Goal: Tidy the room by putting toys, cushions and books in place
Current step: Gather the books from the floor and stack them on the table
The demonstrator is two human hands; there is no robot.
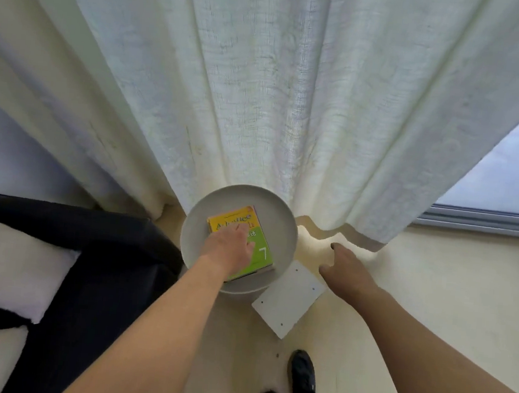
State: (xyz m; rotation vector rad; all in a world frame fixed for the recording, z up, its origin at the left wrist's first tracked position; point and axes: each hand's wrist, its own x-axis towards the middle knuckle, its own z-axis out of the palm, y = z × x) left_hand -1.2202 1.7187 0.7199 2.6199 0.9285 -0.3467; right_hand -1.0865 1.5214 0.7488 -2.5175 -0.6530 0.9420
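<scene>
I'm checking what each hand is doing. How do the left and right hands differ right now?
The left hand rests on the book on the round table; the right hand hovers over the floor, touching nothing. The left is brightly lit, the right shadowed. Both reach forward, fingers relaxed.

Daylight filters through the sheer curtain [276,103] beyond both hands, strongest at the bare window [508,169] past the right hand [344,272], which is shadowed. Wide-angle distortion bows edges; detail slightly soft.
</scene>
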